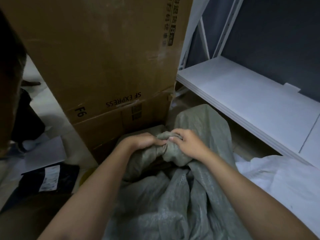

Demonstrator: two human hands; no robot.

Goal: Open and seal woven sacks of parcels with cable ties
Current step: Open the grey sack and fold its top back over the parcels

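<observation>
Dim, bluish light throughout, brightest on the white metal shelf [242, 94]. The left edge falls into deep shadow. Soft focus overall, and wide-angle bending curves the tall brown cardboard box [103, 54].

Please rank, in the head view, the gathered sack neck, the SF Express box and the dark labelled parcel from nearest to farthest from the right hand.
1. Gathered sack neck: gripped by the right hand.
2. SF Express box: behind, to the left.
3. Dark labelled parcel: on the floor, far left.

I've got one head cam only, wide-angle, pitched forward and down, close over the sack [199, 196]; cardboard box [107, 58] at 11 o'clock, shelf [251, 94] at 2 o'clock.
</observation>
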